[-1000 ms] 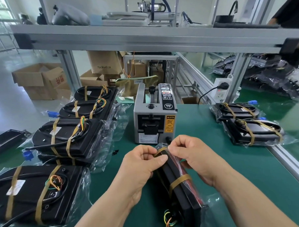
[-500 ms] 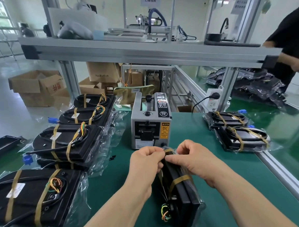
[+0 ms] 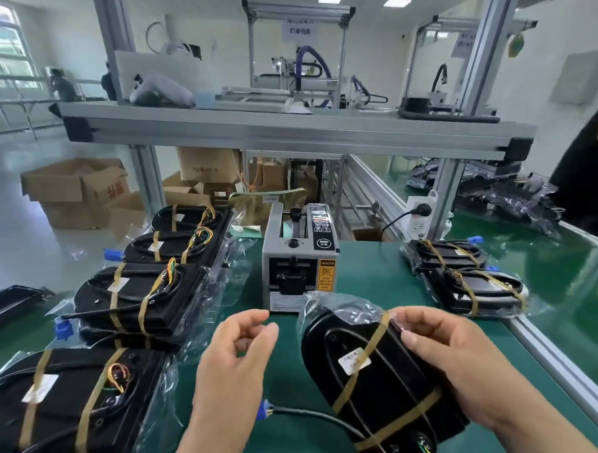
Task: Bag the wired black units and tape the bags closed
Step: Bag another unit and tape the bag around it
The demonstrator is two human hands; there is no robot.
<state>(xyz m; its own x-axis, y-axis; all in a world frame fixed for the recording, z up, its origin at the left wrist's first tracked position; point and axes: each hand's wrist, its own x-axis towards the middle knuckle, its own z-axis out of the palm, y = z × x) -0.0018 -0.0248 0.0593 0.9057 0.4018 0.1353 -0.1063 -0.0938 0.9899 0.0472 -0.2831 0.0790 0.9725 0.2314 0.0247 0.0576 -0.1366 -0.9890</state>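
Bagged black unit (image 3: 393, 386) — right hand (image 3: 457, 359) grips it; left hand (image 3: 235, 359) loosely curled, empty; dispenser (image 3: 299, 260) label "CAUTION".

The tape dispenser (image 3: 300, 257) is sitting mid-table (image 3: 378, 277). A row of bagged units (image 3: 139, 298) is lying to its left, a pair of bagged units (image 3: 464, 277) to its right. In front of it, the right hand (image 3: 461, 363) is holding another unit (image 3: 366, 387), with the left hand (image 3: 233, 362) hovering just left of that. Cartons (image 3: 76, 188) are standing behind the table.
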